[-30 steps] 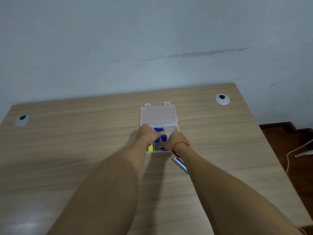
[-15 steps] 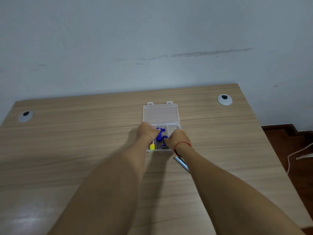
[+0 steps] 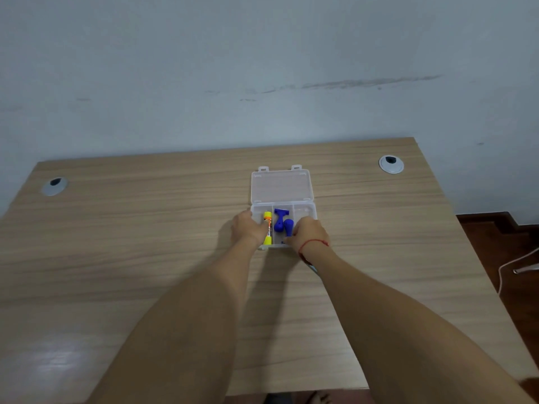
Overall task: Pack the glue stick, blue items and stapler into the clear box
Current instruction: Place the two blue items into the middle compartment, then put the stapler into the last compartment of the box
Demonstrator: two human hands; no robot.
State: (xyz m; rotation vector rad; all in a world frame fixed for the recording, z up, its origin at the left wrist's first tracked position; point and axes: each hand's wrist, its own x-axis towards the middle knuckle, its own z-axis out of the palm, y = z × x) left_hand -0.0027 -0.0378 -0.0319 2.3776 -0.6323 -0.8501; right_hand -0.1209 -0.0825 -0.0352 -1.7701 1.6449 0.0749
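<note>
My left hand (image 3: 248, 228) rests on the clear box (image 3: 303, 212), its fingers touching the glue stick (image 3: 267, 228) in the left compartment. My right hand (image 3: 308, 234) curls beside the blue items (image 3: 282, 223) in the middle; whether it grips one, I cannot tell. All lie lengthwise, pointing away from me. The stapler isn't clearly visible.

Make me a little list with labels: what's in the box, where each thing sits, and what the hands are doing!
box: clear box, on the desk, three compartments
lid: open, lying flat behind the box
left compartment: glue stick, yellow and orange
middle compartment: two blue items
right compartment: looks empty, near part hidden by a hand
left hand: at the box's left side, touching the glue stick
right hand: over the box's near right part, by the blue items
stapler: cannot tell
</note>
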